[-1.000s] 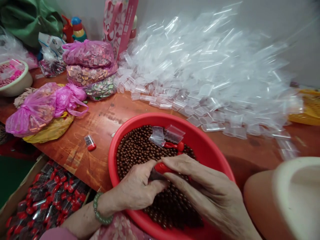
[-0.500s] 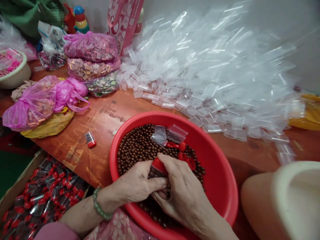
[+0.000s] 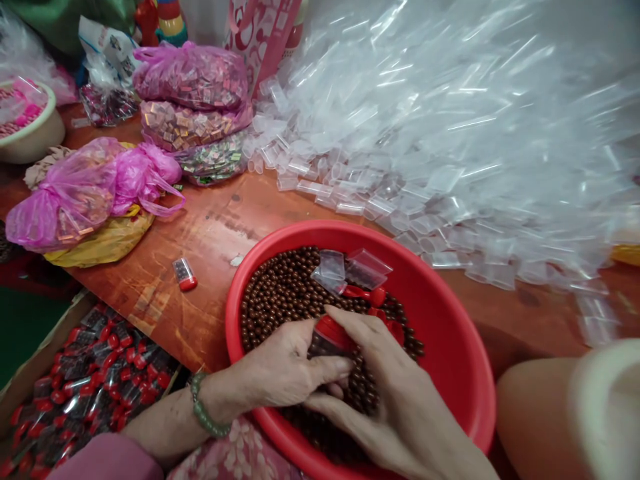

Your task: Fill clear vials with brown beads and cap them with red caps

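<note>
Over a red basin of brown beads, my left hand, with a green bead bracelet, is closed around a small clear container with a red cap. My right hand is at the container's right side, its fingers stretched along the red cap and its thumb spread well apart below. Beads show in the gap between that thumb and the fingers. On the beads behind lie clear plastic sleeves, a red spoon-like piece and red ring-shaped pieces, partly hidden by my right hand.
A filled red-capped container lies on the table. Many more fill a cardboard box at lower left. Clear sleeves are heaped behind the basin. Pink bags stand at back left, a pale tub at right.
My right hand has loosened, its thumb and fingers now farther apart. My left hand keeps its hold on the container. The view has shifted slightly, moving the basin right in the picture.
</note>
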### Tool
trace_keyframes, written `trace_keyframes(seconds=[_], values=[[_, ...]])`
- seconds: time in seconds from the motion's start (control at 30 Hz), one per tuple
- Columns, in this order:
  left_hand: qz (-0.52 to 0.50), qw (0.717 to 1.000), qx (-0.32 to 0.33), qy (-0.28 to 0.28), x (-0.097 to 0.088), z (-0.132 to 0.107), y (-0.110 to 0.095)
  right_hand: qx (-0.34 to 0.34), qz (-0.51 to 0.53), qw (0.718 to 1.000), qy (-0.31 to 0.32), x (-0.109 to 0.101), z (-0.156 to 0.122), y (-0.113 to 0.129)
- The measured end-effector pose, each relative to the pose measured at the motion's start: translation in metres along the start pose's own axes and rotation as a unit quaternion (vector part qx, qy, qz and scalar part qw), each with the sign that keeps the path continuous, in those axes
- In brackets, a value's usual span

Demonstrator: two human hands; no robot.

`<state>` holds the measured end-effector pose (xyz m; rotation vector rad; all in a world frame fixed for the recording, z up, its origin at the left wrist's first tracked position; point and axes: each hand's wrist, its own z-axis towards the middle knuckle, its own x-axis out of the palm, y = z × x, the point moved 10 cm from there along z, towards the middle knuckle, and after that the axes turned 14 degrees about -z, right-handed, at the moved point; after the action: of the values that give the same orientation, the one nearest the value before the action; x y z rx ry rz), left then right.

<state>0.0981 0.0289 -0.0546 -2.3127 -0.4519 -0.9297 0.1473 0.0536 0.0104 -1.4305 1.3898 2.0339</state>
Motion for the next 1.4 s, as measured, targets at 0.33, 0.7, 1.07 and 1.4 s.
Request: trace_keyframes(seconds=[0.33,0.7,1.07,1.4], values=[[0.148,0.989,-0.004,-0.003,-0.003,0.000,0.005,0.087,0.141,0.984,-0.072,-0.012,0.000,-0.025],[0.229,0.973,-0.002,-0.015,-0.006,-0.002,0.004,0.103,0.129,0.982,-0.092,-0.009,-0.009,-0.021],[-0.017,0.999,-0.025,-0.009,-0.003,0.001,0.006,0.016,-0.005,0.997,-0.069,-0.001,-0.006,-0.004],[-0.077,0.992,-0.099,-0.017,0.000,-0.001,0.018,-0.074,-0.171,0.973,-0.134,-0.008,-0.005,0.017]])
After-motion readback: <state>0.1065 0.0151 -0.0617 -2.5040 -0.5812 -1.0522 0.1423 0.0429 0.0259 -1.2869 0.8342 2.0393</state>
